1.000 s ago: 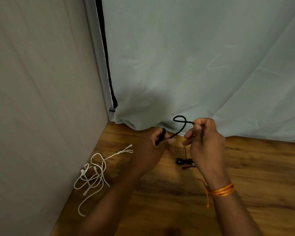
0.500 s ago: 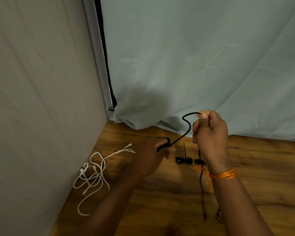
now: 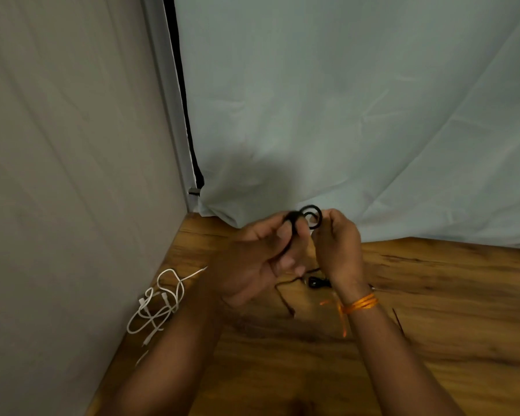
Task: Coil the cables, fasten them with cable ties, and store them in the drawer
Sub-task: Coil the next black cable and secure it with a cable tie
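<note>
Both hands pinching looped black cable, seemingly

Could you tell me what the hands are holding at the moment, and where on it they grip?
Both hold the black cable: the left hand pinches its gathered strands, the right hand the small loop's right side.

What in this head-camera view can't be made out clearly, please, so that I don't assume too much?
- Black cable: its run inside the left hand and right hand is hidden by the fingers.
- Small dark object on the wooden table: blurred and partly behind the right wrist.
- White cables: connector types too small.
- Drawer: not in view.
</note>
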